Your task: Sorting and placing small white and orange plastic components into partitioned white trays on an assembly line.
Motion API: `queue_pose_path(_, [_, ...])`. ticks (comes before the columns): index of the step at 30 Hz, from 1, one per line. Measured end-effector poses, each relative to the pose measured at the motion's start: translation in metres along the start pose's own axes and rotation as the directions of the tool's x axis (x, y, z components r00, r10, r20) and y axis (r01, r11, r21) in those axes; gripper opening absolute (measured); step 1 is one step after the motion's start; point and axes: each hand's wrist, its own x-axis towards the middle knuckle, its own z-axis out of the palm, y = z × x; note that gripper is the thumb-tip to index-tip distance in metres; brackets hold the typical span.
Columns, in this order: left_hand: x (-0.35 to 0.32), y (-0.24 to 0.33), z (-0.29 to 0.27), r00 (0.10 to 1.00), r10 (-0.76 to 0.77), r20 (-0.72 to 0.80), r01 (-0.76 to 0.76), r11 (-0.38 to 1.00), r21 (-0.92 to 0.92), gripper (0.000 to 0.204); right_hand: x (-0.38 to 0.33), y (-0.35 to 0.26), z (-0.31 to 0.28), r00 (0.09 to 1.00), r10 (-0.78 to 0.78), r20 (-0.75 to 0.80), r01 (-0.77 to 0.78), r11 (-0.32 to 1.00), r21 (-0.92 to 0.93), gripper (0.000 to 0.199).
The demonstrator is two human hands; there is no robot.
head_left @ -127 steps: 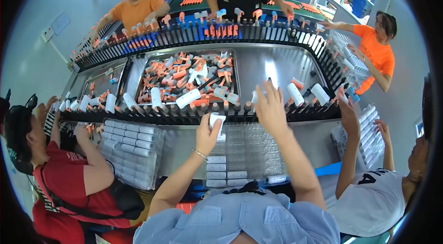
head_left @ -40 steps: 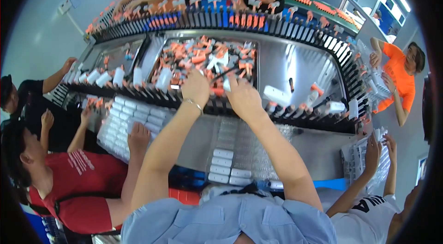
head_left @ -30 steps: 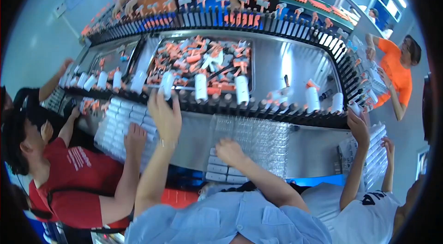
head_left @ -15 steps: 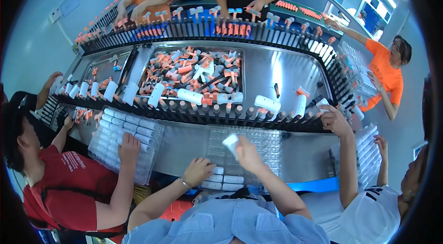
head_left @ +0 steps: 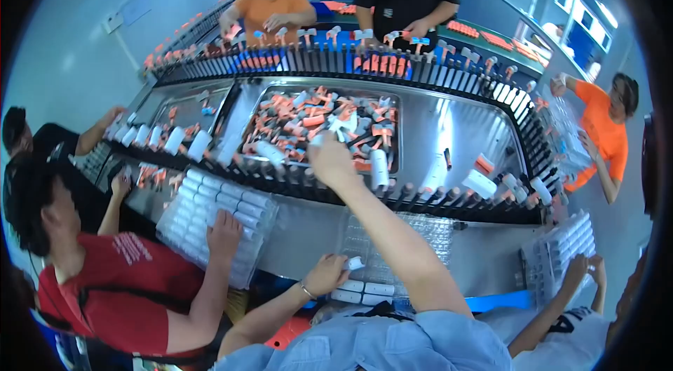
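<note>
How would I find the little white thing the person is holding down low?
Start at the clear plastic tray in front of the black conveyor rail. At its near left corner, the left hand pinches a small white tube, raised above the tubes lying flat in the tray.

We have one view only, from a fisheye camera on the person's head, looking steeply down and forward over the blue shoulders. It sits close to the clear tray (head_left: 392, 259) and sees across the conveyor ring (head_left: 336, 192), whose straight edges bend near the rim.
</note>
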Motion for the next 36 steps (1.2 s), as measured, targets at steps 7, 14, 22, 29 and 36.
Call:
queue_pose_path(7, [0.003, 0.010, -0.004, 0.850, -0.500, -0.167, 0.391, 0.810, -0.437, 0.041, 0.020, 0.002, 0.062, 0.878, -0.446, -0.174, 0.401, 0.884, -0.240, 0.040])
queue_pose_path(14, [0.028, 0.029, -0.055, 0.744, -0.609, -0.276, 0.246, 0.633, -0.734, 0.030, -0.148, 0.070, -0.024, 0.806, -0.589, -0.050, 0.581, 0.773, 0.254, 0.033])
queue_pose_path(22, [0.150, 0.089, -0.115, 0.896, -0.439, -0.073, 0.149, 0.449, -0.881, 0.032, -0.238, 0.146, -0.066, 0.990, -0.048, -0.135, 0.070, 0.984, 0.164, 0.011])
queue_pose_path(29, [0.227, 0.097, -0.089, 0.822, -0.529, -0.213, 0.289, 0.708, -0.644, 0.046, -0.267, 0.196, -0.012, 0.830, -0.354, 0.432, 0.492, 0.829, -0.265, 0.017])
queue_pose_path(36, [0.247, 0.082, -0.107, 0.874, -0.440, -0.208, 0.439, 0.897, -0.054, 0.038, -0.263, 0.184, -0.001, 0.838, -0.252, 0.485, 0.480, 0.764, -0.432, 0.010])
